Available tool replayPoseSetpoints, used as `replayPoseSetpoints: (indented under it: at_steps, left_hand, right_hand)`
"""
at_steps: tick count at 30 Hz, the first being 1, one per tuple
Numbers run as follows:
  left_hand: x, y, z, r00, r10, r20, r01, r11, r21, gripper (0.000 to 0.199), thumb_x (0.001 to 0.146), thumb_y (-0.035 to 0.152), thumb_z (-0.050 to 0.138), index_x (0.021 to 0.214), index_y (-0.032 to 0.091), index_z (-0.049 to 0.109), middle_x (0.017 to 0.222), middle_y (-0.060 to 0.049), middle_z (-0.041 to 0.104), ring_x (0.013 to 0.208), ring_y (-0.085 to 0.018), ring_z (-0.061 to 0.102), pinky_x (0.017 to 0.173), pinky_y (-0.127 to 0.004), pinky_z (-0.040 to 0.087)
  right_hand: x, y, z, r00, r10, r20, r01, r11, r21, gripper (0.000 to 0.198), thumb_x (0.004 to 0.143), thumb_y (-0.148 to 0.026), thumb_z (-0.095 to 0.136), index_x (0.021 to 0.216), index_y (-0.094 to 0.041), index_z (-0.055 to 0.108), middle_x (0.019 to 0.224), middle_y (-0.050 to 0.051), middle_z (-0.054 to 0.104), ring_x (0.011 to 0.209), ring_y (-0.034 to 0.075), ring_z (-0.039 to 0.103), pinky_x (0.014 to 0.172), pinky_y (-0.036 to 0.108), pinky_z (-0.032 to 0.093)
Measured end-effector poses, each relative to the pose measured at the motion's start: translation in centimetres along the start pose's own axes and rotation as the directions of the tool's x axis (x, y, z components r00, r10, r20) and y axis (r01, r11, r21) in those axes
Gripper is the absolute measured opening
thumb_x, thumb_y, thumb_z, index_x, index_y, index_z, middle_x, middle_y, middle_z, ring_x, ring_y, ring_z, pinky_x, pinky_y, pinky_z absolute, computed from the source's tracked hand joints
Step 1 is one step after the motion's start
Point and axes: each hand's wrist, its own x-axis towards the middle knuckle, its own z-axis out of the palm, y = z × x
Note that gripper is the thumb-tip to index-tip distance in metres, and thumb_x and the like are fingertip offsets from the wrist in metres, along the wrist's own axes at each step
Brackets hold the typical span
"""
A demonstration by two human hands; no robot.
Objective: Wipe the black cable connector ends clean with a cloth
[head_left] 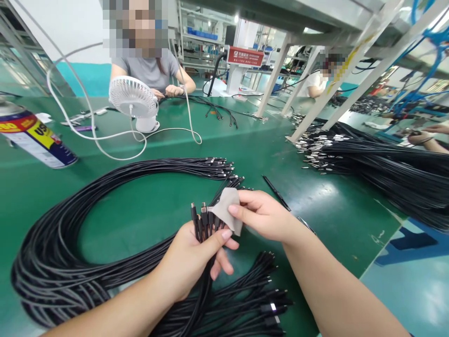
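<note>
My left hand [199, 257] is closed around several black cables [204, 217], their plug ends pointing up above the thumb. Between the thumb and fingers of my right hand [263, 213] is a small grey cloth [228, 206], pressed against the plugs on their right side. Some of the plugs are hidden behind the cloth. Under and left of my hands, a thick bundle of black cables [45, 238] curves in a wide loop on the green table [140, 201]. More cable ends [270, 304] fan out below my left hand.
A white fan [133, 98] and a spray can [38, 135] stand at the back left. A black pen [276, 192] lies right of my hands. Another pile of black cables [379, 154] lies at the right, by white posts [277, 75]. A person [147, 70] sits opposite, hands on cables.
</note>
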Motion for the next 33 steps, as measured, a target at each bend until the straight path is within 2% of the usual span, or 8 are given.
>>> replayPoseSetpoints:
  at_steps: [8,11,14,17,21,26,30,33]
  left_hand:
    - [0.0,-0.2,0.0,1.0,0.005,0.003,-0.005,0.991,0.131,0.019,0.073,0.03,0.072,0.069,0.012,0.07,0.06,-0.004,0.071,0.03,-0.003,0.042,0.033,-0.016,0.025]
    - [-0.1,0.0,0.0,0.999,0.054,-0.005,-0.052,0.987,0.154,0.026,0.074,0.037,0.073,0.066,0.013,0.07,0.038,0.004,0.053,0.031,-0.003,0.033,0.036,-0.017,0.024]
    - [-0.2,0.1,0.0,0.998,0.061,0.017,-0.063,0.986,0.153,0.033,0.072,0.045,0.074,0.063,0.014,0.068,0.031,0.008,0.04,0.031,-0.005,0.03,0.036,-0.018,0.023]
    - [0.0,-0.1,-0.1,0.998,0.053,0.016,-0.055,0.982,0.182,0.034,0.075,0.045,0.072,0.063,0.014,0.068,0.031,0.007,0.041,0.031,-0.005,0.03,0.037,-0.019,0.022]
    - [0.1,-0.2,-0.4,0.999,0.049,0.015,-0.051,0.979,0.196,0.037,0.076,0.048,0.07,0.064,0.013,0.069,0.031,0.007,0.042,0.031,-0.005,0.03,0.038,-0.019,0.022]
    - [0.1,0.0,-0.3,0.998,0.056,-0.013,-0.052,0.975,0.214,0.04,0.074,0.051,0.071,0.063,0.013,0.068,0.033,0.005,0.047,0.03,-0.005,0.033,0.036,-0.019,0.023]
    - [0.1,-0.3,-0.3,0.999,0.046,0.015,-0.049,0.974,0.222,0.04,0.071,0.053,0.073,0.067,0.013,0.069,0.039,0.003,0.054,0.032,-0.006,0.038,0.036,-0.019,0.026]
    - [0.1,-0.5,-0.4,0.997,0.08,0.008,-0.079,0.969,0.234,0.04,0.072,0.053,0.073,0.067,0.014,0.068,0.035,0.006,0.048,0.031,-0.005,0.034,0.037,-0.018,0.025]
  right_hand:
    - [0.5,0.6,0.9,0.983,0.028,0.181,-0.043,0.996,0.082,0.028,0.091,-0.042,0.054,0.091,-0.015,0.061,0.065,-0.001,0.06,0.053,0.01,0.052,0.05,0.021,0.043]
    - [0.5,0.5,1.0,0.996,0.024,0.085,-0.017,0.997,-0.081,0.036,0.095,-0.043,0.044,0.08,-0.016,0.062,0.054,-0.001,0.057,0.045,0.009,0.049,0.044,0.02,0.04]
    - [0.5,0.4,1.3,1.0,-0.01,-0.028,0.004,0.977,-0.214,0.038,0.095,-0.041,0.045,0.072,-0.015,0.062,0.052,-0.001,0.056,0.046,0.008,0.049,0.044,0.019,0.039]
    - [0.7,0.6,1.4,0.998,0.031,-0.045,-0.034,0.998,-0.061,0.031,0.088,-0.043,0.058,0.079,-0.015,0.064,0.057,-0.001,0.057,0.048,0.008,0.049,0.045,0.019,0.039]
    - [0.9,0.9,1.0,0.995,0.08,0.054,-0.091,0.967,0.239,0.038,0.077,-0.049,0.071,0.088,-0.013,0.062,0.068,0.0,0.06,0.053,0.008,0.051,0.048,0.019,0.041]
    - [1.0,1.1,0.6,0.995,0.04,0.09,-0.059,0.975,0.215,0.036,0.085,-0.049,0.061,0.092,-0.014,0.064,0.075,0.002,0.064,0.063,0.011,0.058,0.06,0.024,0.049]
    - [1.0,0.9,1.0,0.989,0.134,0.064,-0.144,0.971,0.189,0.032,0.082,-0.045,0.066,0.086,-0.014,0.062,0.063,-0.001,0.061,0.05,0.01,0.056,0.047,0.021,0.045]
    - [0.8,0.5,1.3,0.979,0.118,0.166,-0.167,0.933,0.318,0.033,0.077,-0.04,0.073,0.091,-0.013,0.059,0.062,-0.001,0.062,0.049,0.009,0.057,0.044,0.019,0.044]
